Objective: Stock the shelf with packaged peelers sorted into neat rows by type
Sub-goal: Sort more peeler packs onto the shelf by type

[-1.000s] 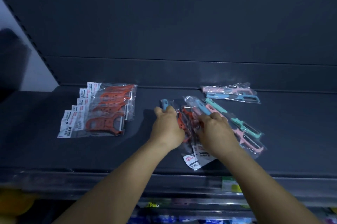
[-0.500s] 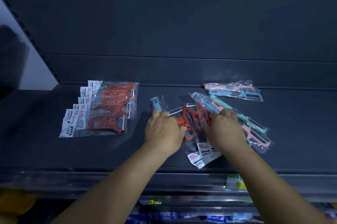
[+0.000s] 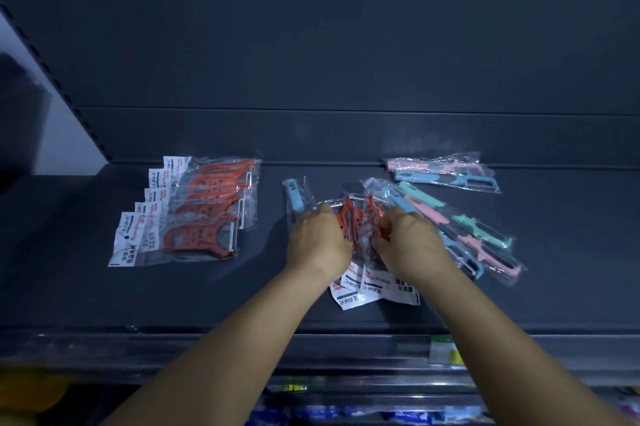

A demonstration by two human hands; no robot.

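On the dark shelf (image 3: 346,314) a neat overlapping row of orange peeler packs (image 3: 194,214) lies at the left. In the middle, my left hand (image 3: 318,242) and my right hand (image 3: 408,245) both grip a small bunch of orange peeler packs (image 3: 360,228), whose white labels stick out toward me. A single blue peeler pack (image 3: 294,197) lies just left of my left hand. Long pastel peeler packs (image 3: 460,228) in teal, pink and blue lie slanted under and right of my right hand. Two more pastel packs (image 3: 446,172) rest at the back right.
The shelf's back wall (image 3: 346,134) rises right behind the packs. A price-tag rail with a green label (image 3: 443,351) runs along the front edge. Lower shelves with colourful goods (image 3: 346,415) show below.
Both hands have drawn the orange packs together between them, the right hand shifting from the pastel packs onto the bunch. The blue pack now lies apart from my left hand.
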